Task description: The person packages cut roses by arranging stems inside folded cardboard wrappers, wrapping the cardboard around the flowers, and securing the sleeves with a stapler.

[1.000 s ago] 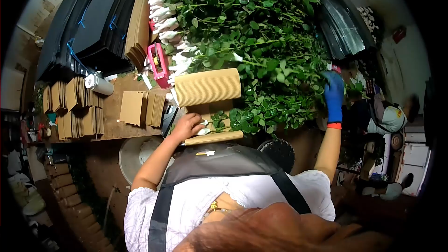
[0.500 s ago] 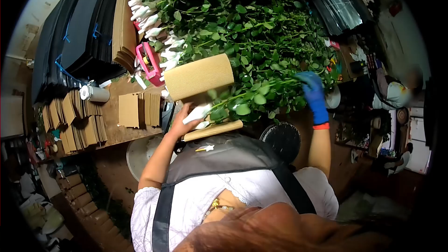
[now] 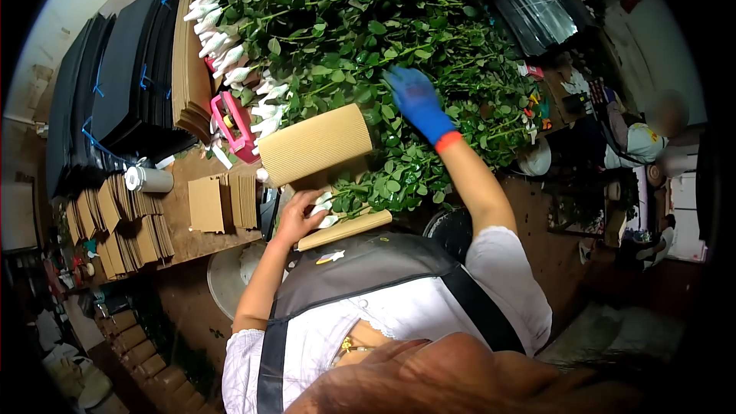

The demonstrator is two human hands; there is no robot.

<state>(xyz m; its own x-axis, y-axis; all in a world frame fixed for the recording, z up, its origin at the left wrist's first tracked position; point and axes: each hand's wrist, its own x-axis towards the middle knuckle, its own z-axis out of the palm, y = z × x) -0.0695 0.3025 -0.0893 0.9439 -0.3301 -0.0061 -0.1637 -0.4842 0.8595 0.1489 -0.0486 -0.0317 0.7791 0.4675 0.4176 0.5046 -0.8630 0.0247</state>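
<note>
My bare left hand (image 3: pixel 297 218) curls around several white-sleeved rose heads (image 3: pixel 326 203) at the left end of a small bunch of leafy stems (image 3: pixel 391 182). This bunch lies between a raised flap of ribbed tan cardboard (image 3: pixel 316 144) and a cardboard strip (image 3: pixel 345 230) at my apron. My right hand (image 3: pixel 418 103), in a blue glove with an orange cuff, reaches over the big pile of green rose stems (image 3: pixel 345 23). Its fingers are stretched out on the leaves, their tips partly lost among them. White-sleeved heads (image 3: pixel 218 38) line the pile's left side.
A pink tape dispenser (image 3: pixel 234 126) stands left of the cardboard flap. Cut cardboard pieces (image 3: pixel 222 203), a white roll (image 3: pixel 149 179) and dark board stacks (image 3: pixel 126 69) sit at the left. Plastic sleeves (image 3: pixel 533 4) lie at the far right. Another person (image 3: pixel 644 142) is further right.
My right hand has let go of a rose stem, now lying in the bunch, and has moved left and up over the pile. My left hand stays at the heads.
</note>
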